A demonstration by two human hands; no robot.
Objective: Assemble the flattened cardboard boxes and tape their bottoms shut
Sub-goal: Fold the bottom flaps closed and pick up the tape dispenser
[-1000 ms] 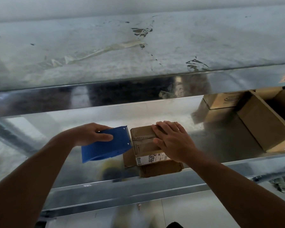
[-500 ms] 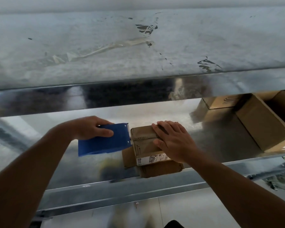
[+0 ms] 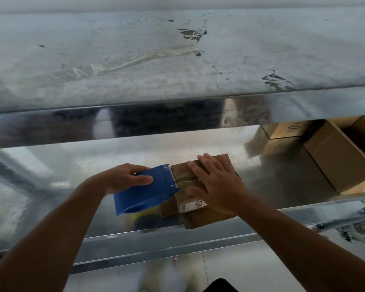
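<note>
A small brown cardboard box [image 3: 198,218] with a white label lies on the shiny metal shelf [image 3: 72,186], near its front edge. My right hand [image 3: 217,184] rests flat on top of the box, fingers spread and straight. My left hand [image 3: 124,175] grips a blue tape dispenser [image 3: 143,192], thumb along its side. The dispenser's toothed edge touches the left end of the box top, where the flaps meet. Tape on the seam is hard to make out.
A larger open cardboard box [image 3: 341,161] and another box [image 3: 282,131] behind it stand at the right of the shelf. An upper metal shelf [image 3: 177,60] with a strip of old tape overhangs the work area. The floor shows below the shelf's front rail [image 3: 156,245].
My left hand has tipped the dispenser so its toothed edge is back against the box's left end. My right hand has slid a little along the box top, staying flat.
</note>
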